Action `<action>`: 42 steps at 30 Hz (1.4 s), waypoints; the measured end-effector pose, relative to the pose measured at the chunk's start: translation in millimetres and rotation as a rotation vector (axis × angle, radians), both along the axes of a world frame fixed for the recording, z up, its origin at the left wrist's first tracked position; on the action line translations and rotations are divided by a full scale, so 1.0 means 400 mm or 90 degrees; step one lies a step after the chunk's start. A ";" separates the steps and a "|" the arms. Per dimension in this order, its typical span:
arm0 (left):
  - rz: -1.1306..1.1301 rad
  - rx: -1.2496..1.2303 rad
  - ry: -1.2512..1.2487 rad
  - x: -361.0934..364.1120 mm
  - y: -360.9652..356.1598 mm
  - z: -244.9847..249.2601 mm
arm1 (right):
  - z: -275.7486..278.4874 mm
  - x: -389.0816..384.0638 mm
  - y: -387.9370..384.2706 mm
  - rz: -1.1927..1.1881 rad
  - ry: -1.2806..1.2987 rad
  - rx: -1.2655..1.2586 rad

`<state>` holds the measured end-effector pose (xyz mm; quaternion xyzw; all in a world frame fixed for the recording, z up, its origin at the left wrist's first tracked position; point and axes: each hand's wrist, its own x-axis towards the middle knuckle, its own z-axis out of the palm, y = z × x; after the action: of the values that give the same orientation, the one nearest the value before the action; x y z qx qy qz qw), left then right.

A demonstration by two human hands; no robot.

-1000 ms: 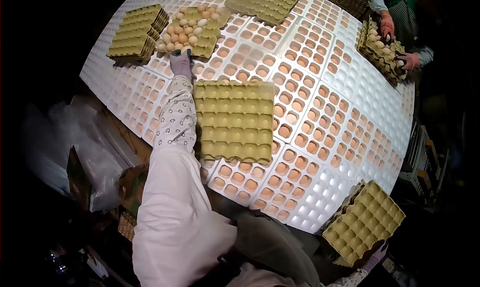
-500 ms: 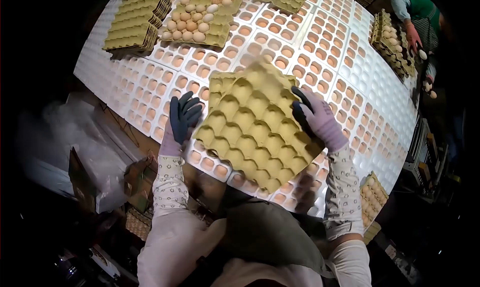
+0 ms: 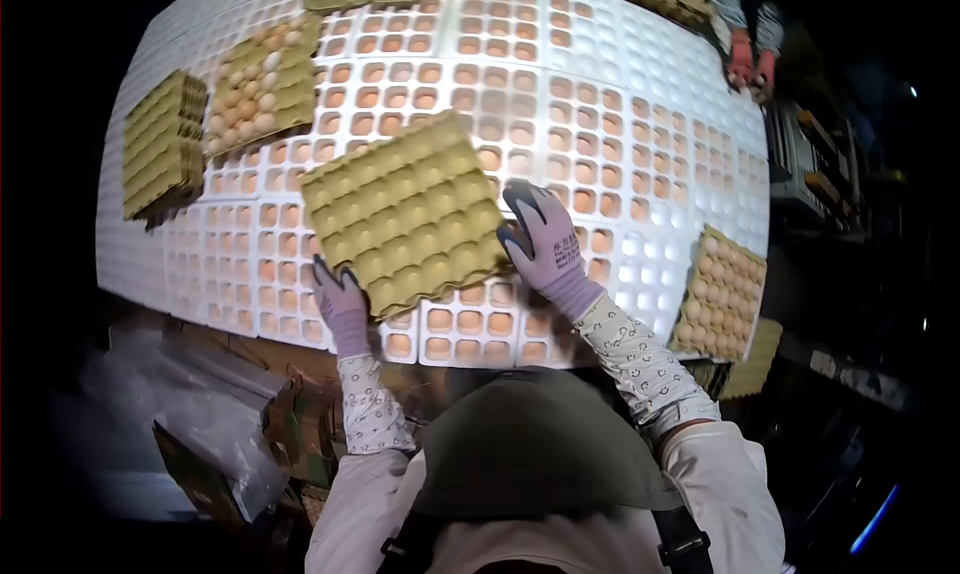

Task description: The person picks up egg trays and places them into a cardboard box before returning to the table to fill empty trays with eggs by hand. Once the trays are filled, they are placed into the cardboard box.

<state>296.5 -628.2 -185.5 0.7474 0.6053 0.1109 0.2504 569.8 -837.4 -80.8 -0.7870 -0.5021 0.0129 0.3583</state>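
An egg tray (image 3: 405,214) of yellowish pulp, with no eggs on it, lies tilted over the white egg-filled trays. At its lower left corner is my left hand (image 3: 342,299), in a lilac glove with dark fingertips, its fingers bent against the edge. My right hand (image 3: 545,236), gloved alike, is at the tray's right edge, thumb and fingers around the corner. Both hands hold this tray between them. Around and below it, the white trays (image 3: 470,346) carry eggs sunk in square cells. The undersides of my hands are hidden.
A stack of pulp trays (image 3: 160,144) stands at the left, beside a pulp tray of loose eggs (image 3: 245,99). Another full egg tray (image 3: 720,294) sits at the right edge. A co-worker's gloved hands (image 3: 750,69) are at the upper right. Plastic sheeting (image 3: 215,399) lies lower left.
The view has turned and shifted. The pulp tray has turned and moved left relative to my body. My left hand, apart from it before, now touches its corner. The co-worker's hands appear higher up.
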 end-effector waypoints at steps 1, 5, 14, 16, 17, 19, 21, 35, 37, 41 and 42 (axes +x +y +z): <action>0.080 -0.022 -0.299 0.009 -0.011 -0.013 | -0.019 0.005 -0.127 -0.052 -0.018 -0.042; -0.105 0.311 -0.153 0.180 -0.167 0.183 | 0.015 0.034 -0.617 -0.376 -0.009 -0.129; -1.046 0.048 -0.157 0.661 -1.116 0.259 | 0.000 0.152 -1.278 -0.475 0.101 -0.212; -1.112 0.226 -0.056 0.709 -1.232 0.183 | 0.012 0.165 -1.272 -0.296 0.065 -0.277; -1.129 0.226 -0.055 0.726 -1.249 0.176 | 0.024 0.176 -1.252 -0.204 0.034 -0.327; -1.091 0.141 -0.066 0.718 -1.261 0.144 | -0.022 0.188 -1.241 -0.097 -0.106 -0.352; -0.887 -0.118 -0.123 0.728 -1.233 0.204 | -0.051 0.200 -1.232 -0.059 -0.159 -0.365; -0.650 -0.119 -0.039 0.844 -1.226 0.253 | 0.006 0.320 -1.191 -0.102 -0.040 -0.371; -0.705 0.038 0.009 0.877 -1.213 0.245 | -0.051 0.325 -1.168 -0.068 -0.096 -0.417; -0.932 0.293 0.278 0.932 -1.250 0.247 | -0.014 0.398 -1.216 -0.187 0.323 -0.267; -0.931 0.268 0.253 0.936 -1.240 0.231 | -0.012 0.407 -1.214 -0.194 0.270 -0.273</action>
<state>671.1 -1124.3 -93.2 0.9936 -0.0409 -0.1055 -0.0001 732.7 -1323.1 -85.6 -0.8902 -0.2786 0.2284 0.2788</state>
